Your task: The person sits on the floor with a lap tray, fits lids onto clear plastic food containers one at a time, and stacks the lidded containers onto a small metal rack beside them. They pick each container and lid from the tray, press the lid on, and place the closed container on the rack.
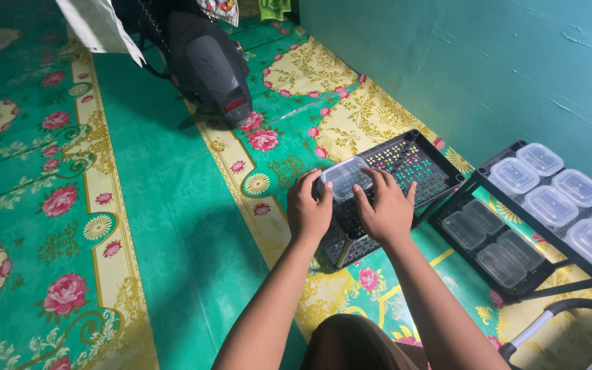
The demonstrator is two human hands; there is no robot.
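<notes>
The person holds a small clear plastic container (pixel 345 178) with both hands over the near end of a black perforated shelf panel (pixel 405 168) that lies flat on the floor. The left hand (pixel 308 209) grips the container's left side, thumb on its near edge and fingers curled around the far side. The right hand (pixel 385 209) rests with its fingers spread, the fingertips pressing on the container's right edge and lid, the palm over the panel. The container's lid is on and it sits slightly tilted, touching or just above the panel; which of the two cannot be told.

To the right stands a black shelf rack (pixel 488 181) against the teal wall (pixel 488 62). Its upper tier carries a double row of lidded clear containers (pixel 549 205), packed side by side. The lower tier holds several more clear containers (pixel 488 247), also close together.

The floor is covered with a green floral mat (pixel 138 205) with pink roses and yellow bands. At the top of the view, well apart from the hands, a dark grey motorbike part (pixel 210 65) rests on the mat. A grey metal tube (pixel 549 318) shows at the lower right corner.
</notes>
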